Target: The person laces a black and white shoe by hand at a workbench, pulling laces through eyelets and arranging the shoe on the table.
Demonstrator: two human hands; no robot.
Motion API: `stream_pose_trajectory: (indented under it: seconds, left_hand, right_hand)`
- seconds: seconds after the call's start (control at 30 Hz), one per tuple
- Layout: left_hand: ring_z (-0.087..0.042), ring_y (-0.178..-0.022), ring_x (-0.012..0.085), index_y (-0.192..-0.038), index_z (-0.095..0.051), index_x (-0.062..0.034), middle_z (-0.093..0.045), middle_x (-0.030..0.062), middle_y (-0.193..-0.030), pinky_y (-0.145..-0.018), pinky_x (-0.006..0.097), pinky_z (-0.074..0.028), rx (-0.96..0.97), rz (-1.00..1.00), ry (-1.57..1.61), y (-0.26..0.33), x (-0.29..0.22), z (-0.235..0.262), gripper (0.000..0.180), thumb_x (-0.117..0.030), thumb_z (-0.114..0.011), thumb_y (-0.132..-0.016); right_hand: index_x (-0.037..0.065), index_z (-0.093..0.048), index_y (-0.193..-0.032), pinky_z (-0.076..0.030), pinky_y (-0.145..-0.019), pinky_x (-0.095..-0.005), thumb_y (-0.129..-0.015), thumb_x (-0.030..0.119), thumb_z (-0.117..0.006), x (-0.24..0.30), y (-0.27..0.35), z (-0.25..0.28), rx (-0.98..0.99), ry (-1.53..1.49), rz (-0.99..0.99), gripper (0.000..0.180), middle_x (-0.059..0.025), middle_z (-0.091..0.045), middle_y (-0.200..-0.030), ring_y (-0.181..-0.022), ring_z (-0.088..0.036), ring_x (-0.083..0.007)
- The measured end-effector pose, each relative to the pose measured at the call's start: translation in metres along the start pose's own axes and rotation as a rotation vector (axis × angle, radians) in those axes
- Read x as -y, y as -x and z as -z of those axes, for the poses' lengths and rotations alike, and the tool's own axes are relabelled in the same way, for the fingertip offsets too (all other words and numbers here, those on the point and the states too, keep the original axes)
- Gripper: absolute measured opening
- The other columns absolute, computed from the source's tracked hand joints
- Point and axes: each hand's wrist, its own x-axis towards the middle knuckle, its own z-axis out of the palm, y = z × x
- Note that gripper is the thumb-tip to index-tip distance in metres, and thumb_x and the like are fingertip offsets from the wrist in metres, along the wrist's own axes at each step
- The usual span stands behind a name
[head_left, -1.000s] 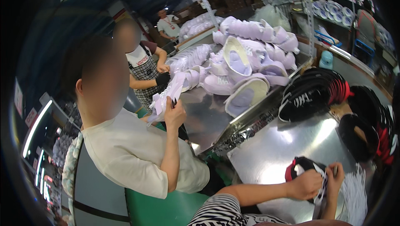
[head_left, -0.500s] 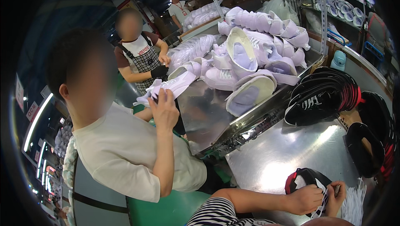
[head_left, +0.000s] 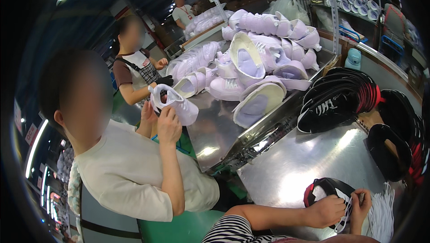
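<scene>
At the lower right, a black shoe upper with red and white parts [head_left: 320,184] rests on the metal table, partly covered by my hands. My left hand [head_left: 329,211] is closed in a fist at the upper, gripping a white shoelace [head_left: 348,207]. Just to its right, my right hand [head_left: 359,209] is raised with thumb and fingers pinched together at the lacing; what it pinches is too small to make out. A bundle of loose white shoelaces [head_left: 381,211] lies right beside it.
Stacked black shoe uppers with red linings [head_left: 340,102] stand along the table's right side. Beyond the metal table [head_left: 273,162], a tray holds a heap of pale lilac shoes [head_left: 242,70]. A co-worker [head_left: 130,171] at my left holds a pale shoe [head_left: 177,106]; another person [head_left: 134,68] stands farther back.
The co-worker at left has turned the pale shoe upright and now has both hands at it. The view has shifted slightly. My hands stay at the black upper, almost unmoved.
</scene>
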Motion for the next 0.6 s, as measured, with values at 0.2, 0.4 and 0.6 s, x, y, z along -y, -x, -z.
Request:
stream_pose_trajectory:
  seconds: [0.2, 0.4, 0.6]
  left_hand:
    - [-0.05, -0.077, 0.0229, -0.073, -0.051, -0.0073, -0.047, 0.0058, -0.077, -0.065, 0.036, -0.038, 0.049, -0.029, 0.034, -0.011, 0.006, 0.0, 0.015, -0.015, -0.064, -0.076]
    - [-0.058, -0.073, 0.0255, -0.081, -0.063, -0.0107, -0.056, 0.0067, -0.074, -0.063, 0.039, -0.045, 0.124, -0.023, -0.047, -0.002, 0.009, 0.002, 0.01, -0.015, -0.067, -0.073]
    - [-0.055, -0.068, 0.0236, -0.079, -0.064, -0.0089, -0.054, 0.0038, -0.071, -0.059, 0.036, -0.038, 0.189, 0.014, -0.02, -0.02, -0.013, 0.032, 0.017, -0.017, -0.078, -0.072]
  right_hand:
    - [0.001, -0.058, -0.087, -0.04, -0.064, -0.0235, -0.084, -0.003, -0.061, 0.019, -0.012, 0.007, -0.094, 0.154, 0.099, 0.006, -0.0018, -0.055, -0.074, -0.071, -0.048, -0.0095]
    - [0.001, -0.063, -0.115, -0.046, -0.074, -0.0206, -0.092, 0.011, -0.062, 0.095, -0.098, 0.08, -0.576, 0.261, 0.572, 0.026, -0.0003, -0.064, -0.093, -0.083, -0.058, -0.0078]
    - [0.005, -0.066, -0.097, -0.024, -0.044, -0.0145, -0.088, 0.005, -0.067, 0.172, -0.078, 0.147, -0.77, -0.198, 0.52, 0.009, 0.009, -0.057, -0.074, -0.05, -0.038, 0.0031]
